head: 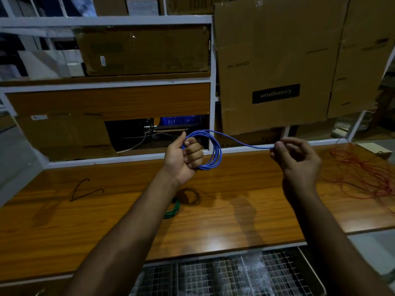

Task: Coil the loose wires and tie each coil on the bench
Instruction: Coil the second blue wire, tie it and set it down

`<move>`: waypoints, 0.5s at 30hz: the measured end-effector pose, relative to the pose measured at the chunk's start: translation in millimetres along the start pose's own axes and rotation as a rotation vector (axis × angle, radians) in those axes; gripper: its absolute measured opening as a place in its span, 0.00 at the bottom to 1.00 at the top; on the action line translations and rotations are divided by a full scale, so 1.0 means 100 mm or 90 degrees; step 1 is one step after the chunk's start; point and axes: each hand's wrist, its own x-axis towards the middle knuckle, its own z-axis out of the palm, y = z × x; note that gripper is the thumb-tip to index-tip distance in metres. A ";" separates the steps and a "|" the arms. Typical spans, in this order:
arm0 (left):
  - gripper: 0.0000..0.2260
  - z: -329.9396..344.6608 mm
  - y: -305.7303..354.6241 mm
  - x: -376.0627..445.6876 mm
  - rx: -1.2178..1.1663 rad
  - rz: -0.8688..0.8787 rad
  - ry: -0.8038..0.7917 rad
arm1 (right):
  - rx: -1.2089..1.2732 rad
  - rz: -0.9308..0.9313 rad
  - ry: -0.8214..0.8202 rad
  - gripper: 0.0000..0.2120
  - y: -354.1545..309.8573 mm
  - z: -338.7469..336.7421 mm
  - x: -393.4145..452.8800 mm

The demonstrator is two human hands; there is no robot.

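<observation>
Both hands raised above the wooden bench. Left hand fisted around one side of a blue wire coil; several loops hang out to the right of the fist. Free tail of the same wire runs right from the coil's top to the right hand, pinched between thumb and fingertips. Green coil lies on the bench, partly hidden under the left forearm. Loose red wire tangled at far right. Short black wire at left.
</observation>
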 end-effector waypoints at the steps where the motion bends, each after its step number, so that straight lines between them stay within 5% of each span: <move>1: 0.20 0.00 0.01 0.00 -0.003 0.003 0.000 | -0.062 -0.027 -0.024 0.11 0.00 -0.01 0.02; 5: 0.20 0.00 0.08 -0.01 0.002 0.024 -0.013 | -0.215 -0.078 -0.097 0.17 0.08 -0.10 0.05; 11: 0.19 0.05 0.08 -0.02 0.029 0.038 -0.038 | -0.477 -0.168 -0.060 0.06 0.27 -0.10 -0.04; 15: 0.20 0.05 0.07 -0.01 0.034 0.051 -0.037 | -0.479 -0.062 -0.138 0.04 0.20 -0.03 -0.22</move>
